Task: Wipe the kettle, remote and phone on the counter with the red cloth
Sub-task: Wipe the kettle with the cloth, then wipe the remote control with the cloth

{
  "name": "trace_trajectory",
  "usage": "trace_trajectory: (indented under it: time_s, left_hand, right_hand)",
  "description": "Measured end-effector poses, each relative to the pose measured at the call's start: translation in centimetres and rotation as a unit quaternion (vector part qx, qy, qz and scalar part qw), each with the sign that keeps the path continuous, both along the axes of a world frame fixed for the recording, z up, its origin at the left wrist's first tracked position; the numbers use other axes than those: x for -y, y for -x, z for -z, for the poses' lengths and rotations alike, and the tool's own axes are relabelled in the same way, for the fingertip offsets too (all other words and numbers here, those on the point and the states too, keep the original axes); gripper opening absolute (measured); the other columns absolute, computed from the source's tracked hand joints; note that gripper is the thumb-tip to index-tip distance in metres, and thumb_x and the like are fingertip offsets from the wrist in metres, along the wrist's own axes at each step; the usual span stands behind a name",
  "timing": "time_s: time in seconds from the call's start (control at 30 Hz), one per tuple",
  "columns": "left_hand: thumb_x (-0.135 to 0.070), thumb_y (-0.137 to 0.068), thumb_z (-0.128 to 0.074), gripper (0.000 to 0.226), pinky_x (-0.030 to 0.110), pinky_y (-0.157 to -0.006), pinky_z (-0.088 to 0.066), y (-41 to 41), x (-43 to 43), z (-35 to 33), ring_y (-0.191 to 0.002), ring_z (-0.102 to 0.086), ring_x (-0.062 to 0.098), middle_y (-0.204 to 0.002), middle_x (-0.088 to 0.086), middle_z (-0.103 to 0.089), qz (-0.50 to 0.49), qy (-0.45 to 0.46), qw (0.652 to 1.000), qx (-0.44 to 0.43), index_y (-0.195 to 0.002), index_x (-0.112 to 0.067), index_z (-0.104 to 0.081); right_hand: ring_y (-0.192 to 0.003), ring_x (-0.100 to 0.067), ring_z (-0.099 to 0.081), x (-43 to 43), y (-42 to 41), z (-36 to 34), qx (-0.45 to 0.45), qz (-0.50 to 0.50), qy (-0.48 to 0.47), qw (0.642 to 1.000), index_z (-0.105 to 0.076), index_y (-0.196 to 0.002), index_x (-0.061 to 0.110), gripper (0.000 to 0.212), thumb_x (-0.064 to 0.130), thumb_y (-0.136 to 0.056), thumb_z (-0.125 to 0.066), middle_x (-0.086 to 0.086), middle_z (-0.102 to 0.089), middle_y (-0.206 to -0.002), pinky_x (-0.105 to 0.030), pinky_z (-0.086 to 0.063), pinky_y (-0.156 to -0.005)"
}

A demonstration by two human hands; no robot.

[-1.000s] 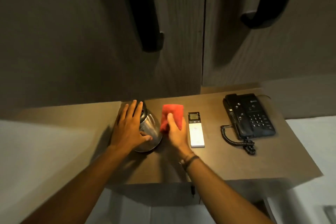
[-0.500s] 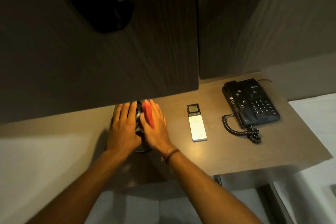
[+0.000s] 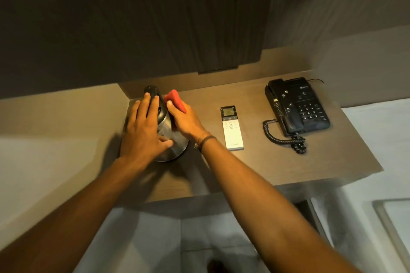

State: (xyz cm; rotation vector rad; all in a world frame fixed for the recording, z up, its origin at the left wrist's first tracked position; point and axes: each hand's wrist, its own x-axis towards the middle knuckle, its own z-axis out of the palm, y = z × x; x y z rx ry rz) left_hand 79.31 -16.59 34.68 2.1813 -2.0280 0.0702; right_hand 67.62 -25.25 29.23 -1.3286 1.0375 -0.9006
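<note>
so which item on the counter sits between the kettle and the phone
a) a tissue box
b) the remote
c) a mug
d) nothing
b: the white remote lies flat on the counter, to the right of the kettle that both hands are on and to the left of the black phone.

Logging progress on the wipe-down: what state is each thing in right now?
kettle: upright, steadied by left hand
red cloth: pressed to kettle's side by right hand
remote: flat, untouched
phone: handset on cradle, untouched
</note>
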Motion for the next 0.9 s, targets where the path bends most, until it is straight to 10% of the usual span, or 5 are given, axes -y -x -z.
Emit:
trace_trajectory:
  time_s: [0.23,0.4,0.57,0.73,0.9]
  left_hand:
    - [-0.051,-0.062,-0.102,0.144,0.059,-0.132,-0.026,-0.2,0.2,0.4,-0.165,-0.014,0.040,-0.180,0.012,-0.014,-0.008,-0.012,1.000,-0.016,-0.171,-0.016,-0.015]
    - [-0.081,-0.066,-0.076,0.135,0.065,-0.131,-0.004,2.1,-0.9,0.6,-0.166,-0.007,0.036,-0.179,0.014,-0.015,-0.005,0.069,0.998,0.006,-0.170,-0.019,-0.017]
    - [-0.075,-0.094,-0.048,0.102,0.053,-0.136,-0.012,11.5,-2.0,6.3,-0.168,-0.001,0.026,-0.182,0.006,-0.008,0.105,0.082,0.988,-0.084,-0.171,-0.020,-0.014]
    - [-0.092,-0.088,-0.036,0.112,0.058,-0.135,-0.006,16.1,0.0,13.1,-0.168,0.002,0.024,-0.182,0.005,-0.004,-0.017,-0.084,0.984,-0.156,-0.171,-0.021,-0.006]
    - [-0.100,-0.083,-0.027,0.112,0.058,-0.133,0.004,17.4,0.8,16.5,-0.168,0.002,0.023,-0.182,0.001,-0.008,-0.075,-0.034,0.985,-0.153,-0.171,-0.031,-0.011]
  right_hand:
    - [-0.120,-0.030,-0.074,-7.9,3.2,1.5,0.242,0.057,-0.246,0.937,-0.069,-0.135,0.014,0.039,0.040,-0.107,-0.057,-0.010,-0.081,-0.127,-0.040,-0.066,-0.093]
    - [-0.113,-0.042,-0.078,-12.1,12.3,1.5,0.290,0.107,-0.324,0.894,-0.067,-0.135,0.014,0.060,0.061,-0.098,-0.062,-0.021,-0.080,-0.125,-0.057,-0.065,-0.088]
    - [-0.102,-0.027,-0.082,-10.8,20.0,0.3,0.188,0.186,-0.219,0.939,-0.077,-0.114,0.037,0.042,0.064,-0.089,-0.059,0.001,-0.087,-0.108,-0.045,-0.069,-0.076]
    - [-0.078,-0.011,-0.084,-4.5,22.3,0.3,0.070,0.185,-0.163,0.967,-0.074,-0.098,0.040,0.025,0.052,-0.104,-0.054,0.015,-0.086,-0.081,-0.028,-0.067,-0.061]
    - [-0.079,-0.006,-0.080,1.2,21.1,0.4,-0.069,0.140,-0.045,0.987,-0.076,-0.091,0.052,0.033,0.045,-0.110,-0.050,0.014,-0.082,-0.082,-0.029,-0.067,-0.061]
